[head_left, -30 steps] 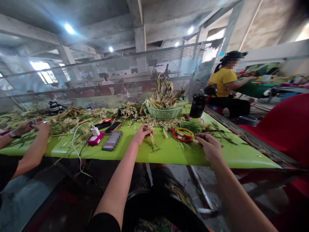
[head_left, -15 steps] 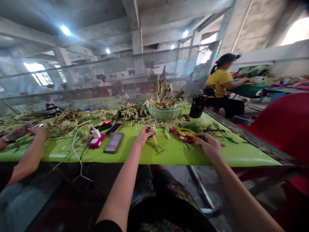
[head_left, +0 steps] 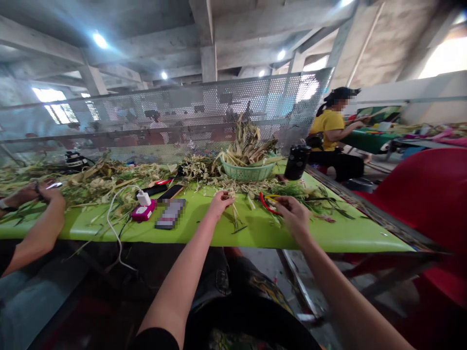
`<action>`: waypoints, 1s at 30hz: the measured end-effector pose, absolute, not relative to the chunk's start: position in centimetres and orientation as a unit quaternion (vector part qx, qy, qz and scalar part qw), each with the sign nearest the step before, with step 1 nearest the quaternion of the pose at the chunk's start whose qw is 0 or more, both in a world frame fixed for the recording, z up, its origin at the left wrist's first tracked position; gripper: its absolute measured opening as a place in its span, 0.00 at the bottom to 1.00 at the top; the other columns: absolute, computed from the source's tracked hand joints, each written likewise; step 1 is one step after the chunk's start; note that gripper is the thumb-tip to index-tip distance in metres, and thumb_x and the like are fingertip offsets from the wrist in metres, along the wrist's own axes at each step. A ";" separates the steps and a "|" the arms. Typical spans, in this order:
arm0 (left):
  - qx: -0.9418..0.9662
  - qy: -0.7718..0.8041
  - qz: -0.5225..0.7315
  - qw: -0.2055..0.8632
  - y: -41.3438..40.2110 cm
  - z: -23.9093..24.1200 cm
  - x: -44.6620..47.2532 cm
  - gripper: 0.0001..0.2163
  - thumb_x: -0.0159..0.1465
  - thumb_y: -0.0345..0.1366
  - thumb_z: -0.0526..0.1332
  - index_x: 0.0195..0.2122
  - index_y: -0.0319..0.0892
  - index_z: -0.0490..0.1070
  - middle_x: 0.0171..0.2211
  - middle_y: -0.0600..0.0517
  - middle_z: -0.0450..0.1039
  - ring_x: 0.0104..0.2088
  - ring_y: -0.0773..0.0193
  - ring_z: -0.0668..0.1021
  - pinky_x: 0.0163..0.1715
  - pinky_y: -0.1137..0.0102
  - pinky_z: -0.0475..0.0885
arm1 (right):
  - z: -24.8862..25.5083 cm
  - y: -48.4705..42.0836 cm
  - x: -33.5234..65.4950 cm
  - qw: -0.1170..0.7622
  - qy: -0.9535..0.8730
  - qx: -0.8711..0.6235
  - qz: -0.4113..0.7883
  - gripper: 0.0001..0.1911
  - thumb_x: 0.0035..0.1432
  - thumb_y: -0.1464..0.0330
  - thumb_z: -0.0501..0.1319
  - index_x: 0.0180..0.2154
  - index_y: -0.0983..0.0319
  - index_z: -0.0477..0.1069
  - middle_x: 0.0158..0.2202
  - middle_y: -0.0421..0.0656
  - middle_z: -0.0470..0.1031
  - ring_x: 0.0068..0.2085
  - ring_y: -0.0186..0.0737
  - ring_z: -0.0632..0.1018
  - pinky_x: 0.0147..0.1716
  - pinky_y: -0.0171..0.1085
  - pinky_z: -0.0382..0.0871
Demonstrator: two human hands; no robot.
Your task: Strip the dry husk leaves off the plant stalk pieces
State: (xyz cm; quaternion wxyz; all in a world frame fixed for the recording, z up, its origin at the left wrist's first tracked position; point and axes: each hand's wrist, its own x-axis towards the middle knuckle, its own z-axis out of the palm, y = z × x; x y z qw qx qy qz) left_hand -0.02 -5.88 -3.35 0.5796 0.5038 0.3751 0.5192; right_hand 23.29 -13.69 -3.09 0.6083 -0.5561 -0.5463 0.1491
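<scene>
My left hand is closed, its fingertips pinching a small bunch of pale dry plant stems that hang down over the green table. To its right, my right hand reaches over a tool with curved red and yellow handles. Thumb and fingers bend around the near part of this tool and hide it, so its exact kind does not show. Bits of pale plant trimmings lie between my two hands.
A green basket of dried leaves stands behind my hands, beside a black cup. Two phones and a magenta socket block with a white cable lie left. A co-worker's hands are far left; another person sits right.
My right hand has moved left, from beside the red and yellow tool onto it. My left hand keeps its pinch on the stems. The view has shifted slightly.
</scene>
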 end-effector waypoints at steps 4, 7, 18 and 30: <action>0.484 0.382 0.539 0.574 -6.7 -3.8 0.3 0.16 0.47 0.34 0.70 0.36 0.40 0.69 0.28 0.53 0.72 0.28 0.69 0.73 0.32 0.72 0.67 | -3.4 -12.1 17.9 0.575 -0.603 -0.520 0.190 0.14 0.52 0.60 0.61 0.38 0.61 0.72 0.33 0.43 0.75 0.30 0.38 0.73 0.30 0.35 0.66; 0.473 0.363 0.560 0.576 -7.2 -4.2 0.1 0.16 0.48 0.35 0.70 0.37 0.40 0.69 0.31 0.53 0.72 0.31 0.69 0.73 0.36 0.72 0.69 | -4.4 -11.3 15.8 0.549 -0.620 -0.515 0.221 0.17 0.49 0.61 0.63 0.41 0.61 0.71 0.36 0.45 0.76 0.29 0.38 0.73 0.29 0.36 0.67; 0.464 0.326 0.559 0.605 -7.3 -4.5 -0.3 0.16 0.46 0.33 0.71 0.36 0.38 0.70 0.29 0.53 0.73 0.28 0.70 0.73 0.34 0.71 0.69 | -4.8 -11.3 15.7 0.444 -0.688 -0.498 0.286 0.16 0.52 0.56 0.61 0.34 0.62 0.76 0.28 0.41 0.76 0.29 0.38 0.73 0.28 0.35 0.65; 0.441 0.327 0.572 0.610 -7.0 -4.5 -0.6 0.14 0.51 0.34 0.68 0.36 0.38 0.68 0.30 0.53 0.72 0.29 0.71 0.72 0.35 0.72 0.69 | -5.5 -10.6 15.9 0.412 -0.701 -0.506 0.287 0.12 0.48 0.58 0.63 0.32 0.60 0.75 0.28 0.41 0.76 0.29 0.39 0.72 0.31 0.37 0.65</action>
